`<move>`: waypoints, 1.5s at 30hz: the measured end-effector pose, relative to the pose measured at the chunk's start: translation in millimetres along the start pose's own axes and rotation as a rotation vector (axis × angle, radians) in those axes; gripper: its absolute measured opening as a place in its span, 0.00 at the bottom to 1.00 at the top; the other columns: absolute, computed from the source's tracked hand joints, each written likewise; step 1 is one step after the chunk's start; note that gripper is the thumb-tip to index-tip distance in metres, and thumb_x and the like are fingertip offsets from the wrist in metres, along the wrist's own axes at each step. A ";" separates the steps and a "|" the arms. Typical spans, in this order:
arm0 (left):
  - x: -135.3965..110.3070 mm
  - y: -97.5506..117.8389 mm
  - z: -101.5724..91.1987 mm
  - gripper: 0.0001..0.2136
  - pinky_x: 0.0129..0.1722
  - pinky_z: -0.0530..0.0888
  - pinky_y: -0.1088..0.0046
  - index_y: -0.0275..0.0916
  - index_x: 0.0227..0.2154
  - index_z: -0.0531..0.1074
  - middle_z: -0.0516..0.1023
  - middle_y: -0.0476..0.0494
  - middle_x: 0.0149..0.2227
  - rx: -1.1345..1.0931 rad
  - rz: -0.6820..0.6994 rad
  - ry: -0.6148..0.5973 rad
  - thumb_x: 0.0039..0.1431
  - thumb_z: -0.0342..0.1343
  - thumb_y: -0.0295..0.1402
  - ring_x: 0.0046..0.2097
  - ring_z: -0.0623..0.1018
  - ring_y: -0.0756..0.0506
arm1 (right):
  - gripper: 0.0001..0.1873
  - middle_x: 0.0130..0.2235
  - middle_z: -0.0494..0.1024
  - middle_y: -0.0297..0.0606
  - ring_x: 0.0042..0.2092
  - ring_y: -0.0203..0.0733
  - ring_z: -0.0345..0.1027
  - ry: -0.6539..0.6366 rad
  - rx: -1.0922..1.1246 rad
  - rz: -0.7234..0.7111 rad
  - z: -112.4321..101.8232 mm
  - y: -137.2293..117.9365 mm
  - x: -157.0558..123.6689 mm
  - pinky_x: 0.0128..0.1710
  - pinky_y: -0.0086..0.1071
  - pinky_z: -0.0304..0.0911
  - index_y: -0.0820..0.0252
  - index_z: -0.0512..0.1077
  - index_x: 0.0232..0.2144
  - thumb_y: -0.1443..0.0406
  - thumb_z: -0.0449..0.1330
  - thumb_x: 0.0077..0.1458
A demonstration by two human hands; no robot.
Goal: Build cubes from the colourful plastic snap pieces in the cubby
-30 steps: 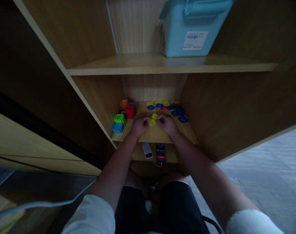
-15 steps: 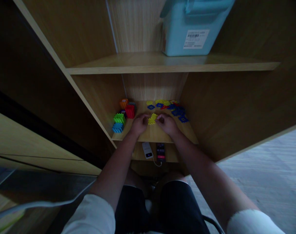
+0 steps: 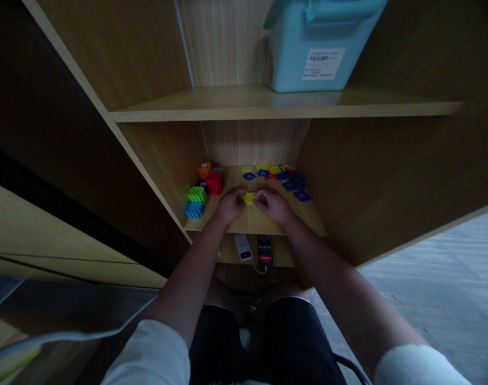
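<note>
My left hand (image 3: 229, 206) and my right hand (image 3: 275, 205) meet over the middle of a low wooden shelf (image 3: 250, 222). Both pinch the same small yellow toothed plastic pieces (image 3: 249, 198), which show only partly between the fingertips. Behind the hands lie several loose flat pieces, yellow (image 3: 264, 168), blue (image 3: 292, 184) and red. To the left of my left hand stand assembled cubes: a red one (image 3: 214, 183), a green one (image 3: 197, 194), a blue one (image 3: 194, 210) and an orange one (image 3: 204, 170).
A light blue lidded box (image 3: 316, 45) with a barcode label stands on the shelf above. On a lower ledge lie a white device (image 3: 243, 248) with a cable and a dark device (image 3: 264, 251). Wooden side panels close in both sides. Grey floor shows at right.
The two hands have drawn closer together around the yellow pieces, so less of the yellow shows than before. Everything else on the shelf stays put.
</note>
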State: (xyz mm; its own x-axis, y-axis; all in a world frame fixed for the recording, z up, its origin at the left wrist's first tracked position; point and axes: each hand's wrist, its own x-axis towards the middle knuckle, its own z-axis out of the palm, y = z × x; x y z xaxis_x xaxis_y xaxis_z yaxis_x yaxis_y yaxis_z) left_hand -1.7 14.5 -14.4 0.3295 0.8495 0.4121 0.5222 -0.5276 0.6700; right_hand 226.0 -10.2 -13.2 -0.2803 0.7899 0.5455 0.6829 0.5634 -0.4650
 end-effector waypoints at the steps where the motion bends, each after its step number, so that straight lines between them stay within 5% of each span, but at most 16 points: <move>1: 0.3 -1.4 0.6 0.19 0.62 0.77 0.60 0.39 0.51 0.79 0.84 0.40 0.54 -0.002 -0.001 0.001 0.57 0.61 0.19 0.56 0.83 0.40 | 0.05 0.47 0.84 0.41 0.52 0.52 0.76 -0.002 -0.001 0.003 0.1 -0.1 -0.1 0.56 0.46 0.70 0.51 0.77 0.42 0.63 0.66 0.62; 16: -0.6 3.4 -1.9 0.20 0.64 0.76 0.59 0.39 0.52 0.79 0.84 0.40 0.55 0.019 0.016 -0.017 0.58 0.60 0.19 0.57 0.82 0.40 | 0.09 0.48 0.85 0.39 0.51 0.50 0.78 -0.046 0.025 0.012 2.8 7.0 1.0 0.56 0.45 0.71 0.50 0.77 0.46 0.61 0.66 0.64; 23: -0.3 5.1 -1.8 0.16 0.52 0.80 0.64 0.39 0.47 0.77 0.85 0.43 0.44 -0.036 -0.025 0.022 0.56 0.61 0.20 0.46 0.84 0.43 | 0.09 0.48 0.84 0.39 0.52 0.50 0.78 -0.046 0.044 0.020 2.1 5.0 2.0 0.57 0.46 0.71 0.50 0.78 0.46 0.61 0.66 0.63; 45: 2.1 -1.2 1.2 0.12 0.47 0.79 0.66 0.40 0.43 0.76 0.84 0.45 0.41 -0.081 -0.037 0.027 0.56 0.60 0.23 0.43 0.83 0.44 | 0.16 0.50 0.82 0.42 0.54 0.52 0.76 -0.025 -0.037 0.049 5.0 7.2 1.5 0.57 0.46 0.70 0.52 0.76 0.49 0.61 0.69 0.58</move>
State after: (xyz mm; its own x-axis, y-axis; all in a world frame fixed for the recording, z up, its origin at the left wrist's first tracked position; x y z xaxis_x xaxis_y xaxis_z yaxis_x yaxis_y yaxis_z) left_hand -0.7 16.9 -15.1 0.2890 0.8687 0.4022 0.4681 -0.4947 0.7322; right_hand 227.1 -3.8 -19.2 -0.2630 0.8222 0.5048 0.7203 0.5154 -0.4642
